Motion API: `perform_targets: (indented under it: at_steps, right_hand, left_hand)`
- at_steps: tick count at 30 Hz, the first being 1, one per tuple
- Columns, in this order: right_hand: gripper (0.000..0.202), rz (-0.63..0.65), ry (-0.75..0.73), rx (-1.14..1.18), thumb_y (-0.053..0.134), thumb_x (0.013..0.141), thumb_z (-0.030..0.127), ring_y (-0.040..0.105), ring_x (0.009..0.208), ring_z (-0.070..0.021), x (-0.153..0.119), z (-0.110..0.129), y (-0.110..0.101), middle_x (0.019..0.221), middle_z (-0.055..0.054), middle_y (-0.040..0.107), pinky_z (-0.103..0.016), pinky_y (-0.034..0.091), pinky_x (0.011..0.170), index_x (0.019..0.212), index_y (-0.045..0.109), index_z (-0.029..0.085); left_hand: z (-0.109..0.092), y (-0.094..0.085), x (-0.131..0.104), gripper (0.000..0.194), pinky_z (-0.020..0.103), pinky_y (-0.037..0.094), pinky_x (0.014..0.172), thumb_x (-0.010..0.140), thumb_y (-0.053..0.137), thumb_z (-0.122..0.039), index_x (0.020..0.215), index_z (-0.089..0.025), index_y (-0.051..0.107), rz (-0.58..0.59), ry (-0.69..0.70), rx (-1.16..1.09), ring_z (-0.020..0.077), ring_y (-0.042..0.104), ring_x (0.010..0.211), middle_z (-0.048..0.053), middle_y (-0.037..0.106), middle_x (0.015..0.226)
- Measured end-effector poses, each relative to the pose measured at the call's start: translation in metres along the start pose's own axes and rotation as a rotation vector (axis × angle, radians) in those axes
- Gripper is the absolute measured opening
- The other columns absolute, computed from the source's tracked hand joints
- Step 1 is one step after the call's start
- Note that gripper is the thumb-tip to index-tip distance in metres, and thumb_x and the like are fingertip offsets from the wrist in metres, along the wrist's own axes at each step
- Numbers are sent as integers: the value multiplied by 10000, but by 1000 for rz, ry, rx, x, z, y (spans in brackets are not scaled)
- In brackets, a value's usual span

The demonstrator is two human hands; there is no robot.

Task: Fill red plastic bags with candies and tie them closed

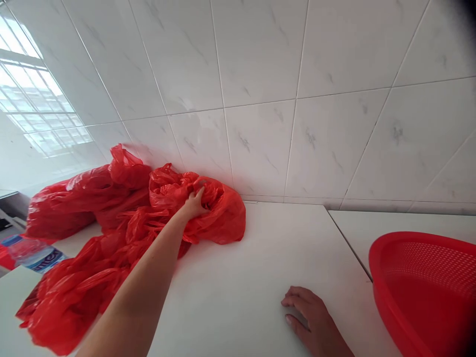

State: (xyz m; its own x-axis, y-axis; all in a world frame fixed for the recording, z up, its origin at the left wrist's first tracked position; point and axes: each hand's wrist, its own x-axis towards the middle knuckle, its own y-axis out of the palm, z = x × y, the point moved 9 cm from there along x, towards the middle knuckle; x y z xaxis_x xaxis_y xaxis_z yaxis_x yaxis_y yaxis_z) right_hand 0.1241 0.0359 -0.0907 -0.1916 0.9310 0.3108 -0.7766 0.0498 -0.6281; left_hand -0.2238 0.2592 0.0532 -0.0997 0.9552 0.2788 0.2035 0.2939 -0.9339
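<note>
My left hand [195, 205] reaches out to a crumpled red plastic bag [226, 213] by the tiled wall. Its fingers are closed on the bag's gathered plastic, and some fingertips are hidden in the folds. My right hand [314, 317] is low over the white table [238, 292], with nothing in it. Its fingers are loosely bent and stand apart from the thumb. More red plastic bags lie around my left arm: a full-looking one [89, 198] against the wall and a crumpled one [85, 292] nearer to me. What they hold cannot be made out.
At the right edge stands a red plastic basket [386, 297] with perforated sides. A clear bottle [37, 255] with a blue cap and label lies at the left, behind the bags. The tiled wall [260, 139] bounds the table at the back, and a seam [349, 243] crosses the tabletop.
</note>
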Motion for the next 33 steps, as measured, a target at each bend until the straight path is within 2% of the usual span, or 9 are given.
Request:
perform_targets:
  at_steps: [3, 7, 11, 16, 20, 26, 28, 30, 33]
  right_hand:
    - [179, 6, -3, -1, 559, 752, 206, 620, 962, -208, 1, -2, 1, 998, -69, 664, -315, 521, 845, 865, 694, 238]
    - [202, 55, -32, -18, 553, 760, 200, 621, 976, -205, 1, -4, 5, 1020, -74, 664, -305, 529, 839, 899, 694, 239]
    - [172, 16, -26, 1, 550, 775, 231, 621, 981, -209, 0, -4, 3, 1020, -82, 663, -294, 537, 814, 877, 689, 233]
    - [153, -26, -31, 21, 546, 793, 278, 624, 948, -213, 0, -1, 0, 980, -85, 662, -315, 538, 814, 849, 679, 227]
    - [168, 17, -55, 8, 523, 788, 225, 628, 942, -208, 1, 3, 2, 974, -84, 661, -309, 546, 793, 867, 671, 223]
    - [176, 73, -171, -123, 544, 803, 218, 655, 927, -199, 1, -2, 6, 986, -71, 683, -295, 559, 789, 909, 684, 230]
    - [168, 50, -246, -172, 569, 804, 247, 671, 914, -200, 1, -3, 6, 978, -64, 697, -285, 562, 786, 910, 699, 239]
    - [167, 25, -292, -202, 585, 804, 279, 681, 908, -208, 1, -6, 5, 968, -63, 709, -276, 566, 777, 901, 715, 242]
    - [184, 33, -287, -240, 599, 802, 320, 688, 915, -218, 5, -12, 7, 986, -63, 719, -273, 572, 774, 906, 735, 254]
  left_hand:
    - [-7, 22, -7, 389, 434, 507, 866, 876, 587, -346, 1223, -176, 538, 59, 94, -4, 253, 584, 1050, 92, 556, 1240]
    - [-15, 12, -6, 304, 404, 521, 842, 899, 559, -326, 1168, -185, 568, 18, 163, -14, 214, 600, 1011, 84, 584, 1193]
    - [-20, -39, -3, 270, 397, 516, 839, 902, 553, -312, 1136, -182, 580, -169, 179, -48, 204, 602, 995, 82, 597, 1160]
    - [-23, -113, -15, 195, 309, 451, 821, 795, 467, -82, 877, -203, 596, -498, 116, -137, 214, 582, 978, 67, 620, 1030]
    - [-16, -146, -19, 169, 309, 423, 783, 766, 453, -127, 855, -214, 567, -666, 22, -255, 227, 567, 936, 68, 621, 992]
    - [5, -137, 9, 78, 312, 445, 726, 693, 624, -118, 671, -186, 592, -557, -73, -469, 228, 596, 790, 26, 607, 681]
    - [20, -129, 12, 62, 347, 476, 783, 775, 638, -187, 831, -161, 634, -582, -147, -553, 218, 605, 865, 44, 644, 846]
    - [34, -116, 14, 238, 397, 504, 823, 870, 588, -287, 1065, -151, 599, -614, -222, -652, 206, 604, 948, 73, 622, 1070]
    - [47, -89, 19, 342, 421, 527, 825, 900, 556, -334, 1193, -158, 544, -613, -287, -831, 210, 607, 988, 93, 583, 1185]
